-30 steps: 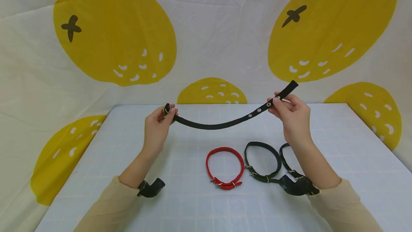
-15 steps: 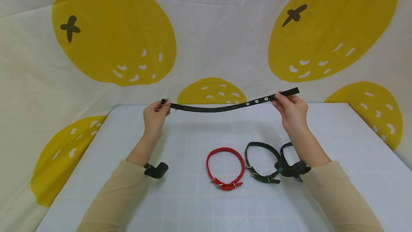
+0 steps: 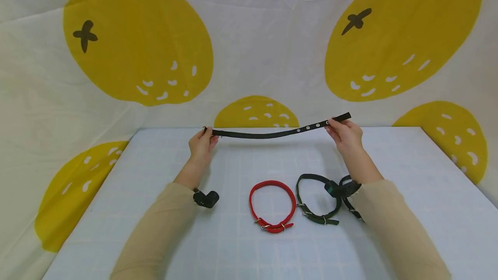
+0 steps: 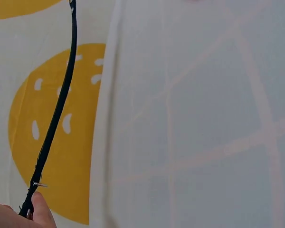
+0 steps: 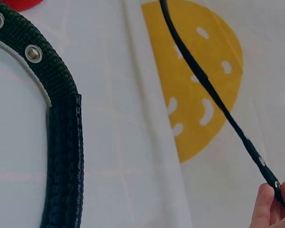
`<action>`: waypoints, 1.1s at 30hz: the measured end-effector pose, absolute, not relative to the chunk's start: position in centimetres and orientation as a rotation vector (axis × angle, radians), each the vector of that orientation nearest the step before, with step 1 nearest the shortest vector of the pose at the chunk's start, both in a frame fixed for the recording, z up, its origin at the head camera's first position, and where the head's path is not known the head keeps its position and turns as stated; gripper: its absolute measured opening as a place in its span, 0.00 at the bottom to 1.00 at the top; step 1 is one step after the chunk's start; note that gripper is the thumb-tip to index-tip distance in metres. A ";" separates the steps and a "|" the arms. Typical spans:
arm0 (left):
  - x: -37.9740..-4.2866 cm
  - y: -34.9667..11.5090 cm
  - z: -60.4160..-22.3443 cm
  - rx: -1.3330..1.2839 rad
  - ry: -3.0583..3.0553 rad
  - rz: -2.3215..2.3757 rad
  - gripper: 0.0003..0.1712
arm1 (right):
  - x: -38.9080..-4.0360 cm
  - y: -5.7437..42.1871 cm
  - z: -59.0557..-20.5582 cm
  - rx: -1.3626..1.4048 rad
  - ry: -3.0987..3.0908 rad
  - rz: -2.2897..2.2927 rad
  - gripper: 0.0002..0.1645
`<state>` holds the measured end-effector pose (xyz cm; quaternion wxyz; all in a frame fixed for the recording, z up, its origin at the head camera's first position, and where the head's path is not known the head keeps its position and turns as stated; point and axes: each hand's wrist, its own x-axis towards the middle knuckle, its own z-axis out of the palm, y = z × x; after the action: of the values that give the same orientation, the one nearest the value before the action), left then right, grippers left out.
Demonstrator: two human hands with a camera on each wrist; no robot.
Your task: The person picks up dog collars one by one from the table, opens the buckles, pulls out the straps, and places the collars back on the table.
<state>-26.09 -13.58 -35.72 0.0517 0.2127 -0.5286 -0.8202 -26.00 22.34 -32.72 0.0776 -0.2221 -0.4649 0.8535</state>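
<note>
Fingers of left hand (image 3: 201, 144) and right hand (image 3: 347, 135) pinch black eyeleted collar (image 3: 256, 135), not yet looped; red collar (image 3: 276, 229) and green collar (image 3: 320, 219), nearer, already looped; dark collar (image 3: 353, 211) at right, part-hidden.

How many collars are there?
4: one black collar held between the left hand and right hand; a red collar, a green collar and a partly covered dark collar looped on the table. The right arm could hide more.

No text, label, brand, number or sign can be read in any view, from upper left to lower right.
</note>
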 end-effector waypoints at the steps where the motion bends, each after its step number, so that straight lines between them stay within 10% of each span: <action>1: -26.9 -13.6 -36.6 0.648 -1.602 -2.486 0.20 | -26.3 22.4 -32.9 -0.686 -1.410 2.554 0.13; 10: -35.8 -15.8 -46.8 0.578 -1.406 -2.598 0.16 | -29.0 22.8 -34.4 -0.844 -1.385 2.625 0.18; 25: -37.5 -14.5 -46.6 0.656 -1.434 -2.634 0.17 | -30.7 24.1 -36.1 -1.008 -1.327 2.635 0.21; 33: -44.6 -18.8 -56.1 0.607 -1.547 -2.621 0.29 | -30.5 24.0 -35.9 -1.084 -1.313 2.599 0.18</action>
<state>-44.58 -18.82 -56.08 0.0191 0.1957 -0.4985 -0.8443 -30.46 24.00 -35.90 0.0174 -0.3487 -0.4225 0.8364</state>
